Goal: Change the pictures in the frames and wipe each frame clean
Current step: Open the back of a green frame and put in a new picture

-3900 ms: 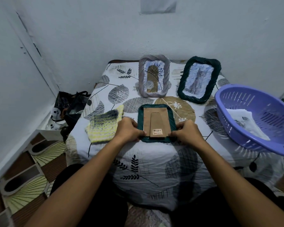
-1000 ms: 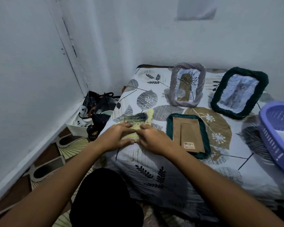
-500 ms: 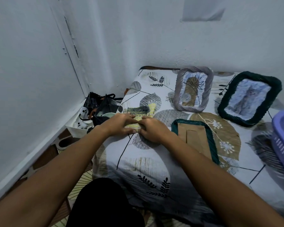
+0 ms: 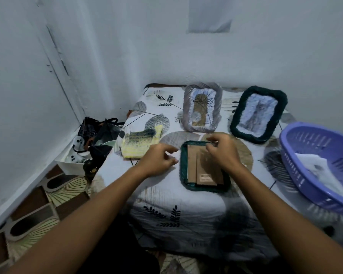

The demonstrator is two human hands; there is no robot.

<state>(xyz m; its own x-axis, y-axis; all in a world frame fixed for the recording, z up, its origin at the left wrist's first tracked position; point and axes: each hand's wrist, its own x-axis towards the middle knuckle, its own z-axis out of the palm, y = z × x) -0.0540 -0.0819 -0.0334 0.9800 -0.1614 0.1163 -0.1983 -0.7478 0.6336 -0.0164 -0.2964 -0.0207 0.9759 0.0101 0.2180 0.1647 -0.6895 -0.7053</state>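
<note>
face-down frame [image 4: 204, 167] at bed [image 4: 186, 210] centre; cloth [image 4: 140, 144] left of it; two upright frames [image 4: 202, 108] behind; basket [image 4: 321, 165] right, paper [image 4: 323, 171] inside.

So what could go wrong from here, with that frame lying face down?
The right hand is at the top edge of the face-down green frame; a hard tug on the cardboard backing might bend it. The frame lies near the table's front edge, so it could slide off. The left hand hovers beside it, not steadying it.
</note>
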